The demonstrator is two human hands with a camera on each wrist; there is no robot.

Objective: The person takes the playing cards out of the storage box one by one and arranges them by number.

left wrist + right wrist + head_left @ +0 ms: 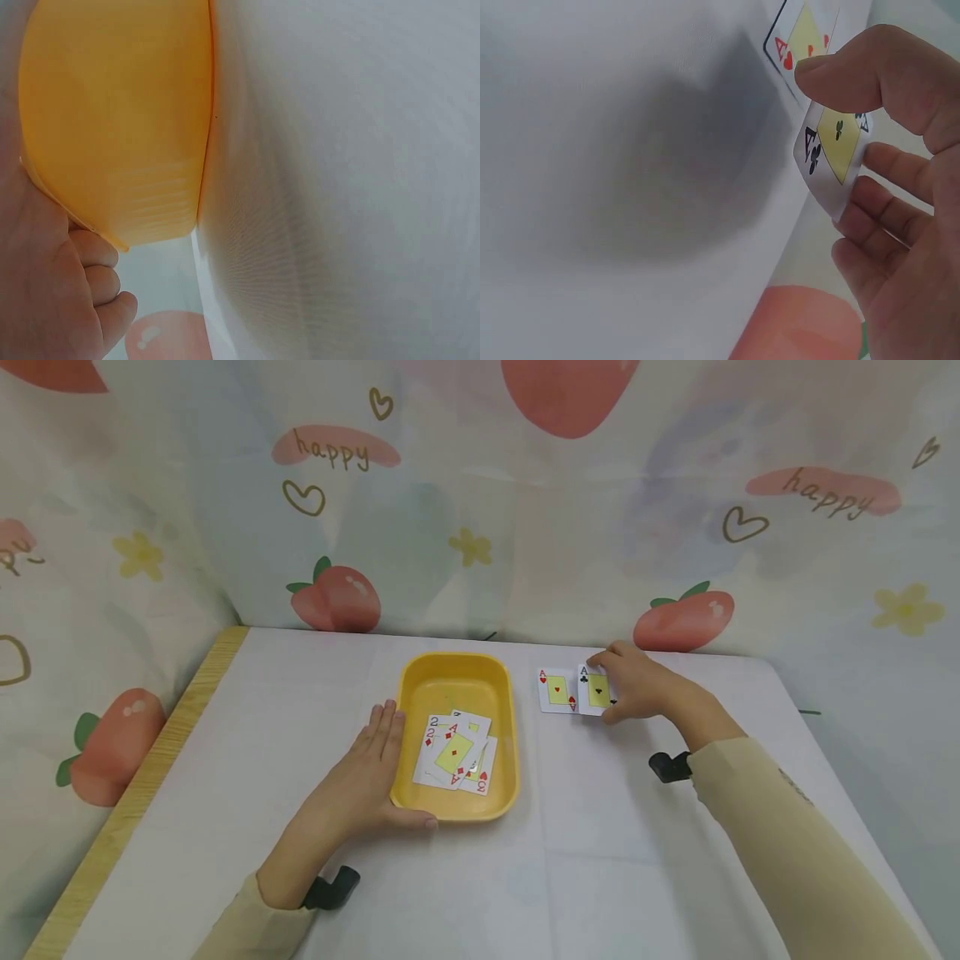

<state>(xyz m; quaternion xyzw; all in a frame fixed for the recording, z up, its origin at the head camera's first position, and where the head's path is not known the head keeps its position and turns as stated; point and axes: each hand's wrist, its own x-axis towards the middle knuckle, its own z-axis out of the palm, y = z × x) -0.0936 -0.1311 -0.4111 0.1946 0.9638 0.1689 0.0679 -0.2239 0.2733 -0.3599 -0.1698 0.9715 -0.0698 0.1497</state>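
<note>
My right hand (637,685) grips the ace of clubs (597,691) by its edges, the thumb on one side and the fingers on the other. In the right wrist view the card bows a little between them. Just left of it lies the ace of hearts (557,691), face up on the table. My left hand (367,777) rests along the left side of a yellow tray (512,735), fingers straight at its rim and thumb by the near corner. Several overlapping cards lie in the tray, with the ace of diamonds (454,752) on top.
A white cloth (585,877) covers the table, with a strip of wood (135,793) showing along the left edge. Behind the table stands a patterned curtain (525,527) with peaches and hearts. Black wrist straps (333,887) show at both sleeves.
</note>
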